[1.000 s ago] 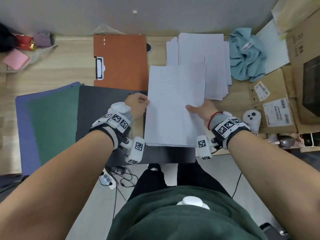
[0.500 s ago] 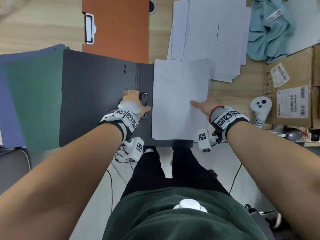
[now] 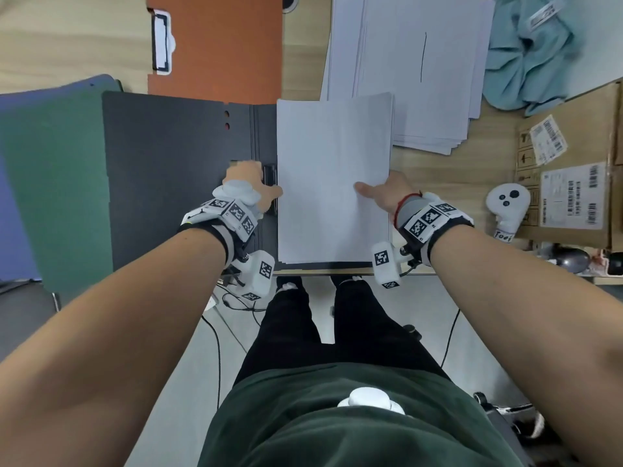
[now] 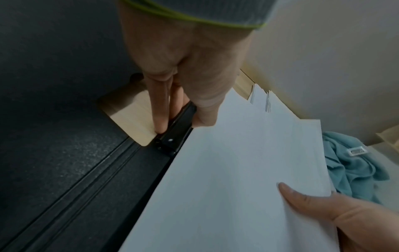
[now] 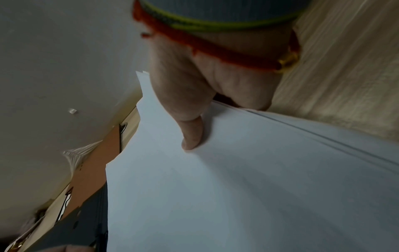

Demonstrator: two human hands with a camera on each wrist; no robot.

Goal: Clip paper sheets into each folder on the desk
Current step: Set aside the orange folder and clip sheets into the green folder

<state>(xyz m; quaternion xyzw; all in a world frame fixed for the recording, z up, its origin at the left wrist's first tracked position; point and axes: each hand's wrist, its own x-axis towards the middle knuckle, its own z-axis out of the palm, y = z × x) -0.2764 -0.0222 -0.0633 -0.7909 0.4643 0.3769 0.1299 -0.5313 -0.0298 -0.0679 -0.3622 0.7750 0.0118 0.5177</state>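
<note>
Worktop (image 3: 84,45) carries several folders; the black folder (image 3: 168,170) lies open at the front edge, w/ green folder (image 3: 54,183) just to its left and orange folder (image 3: 229,45) behind, its own clip visible. Spare paper stack (image 3: 421,62) sits behind-right, probably the supply for later folders.

Sheets for this folder (image 3: 333,170) lie on the black folder's right half, left edge butted against the spine clip (image 3: 269,173). Judged: squared up there so the clip can bite the margin.

Right hand (image 3: 387,193) grips the sheets' right edge, thumb flat on top, fingers (image 5: 246,95) under the edge; looks like it's steadying the stack and nudging it toward the clip. Wrist low, forearm reaching in from the right.

Left hand (image 3: 249,183) is at the clip, palm down; fingers (image 4: 159,109) straight on one side of the black bar, thumb on the other, pinching it, prob. to work it open or shut. Can't tell which.
</note>
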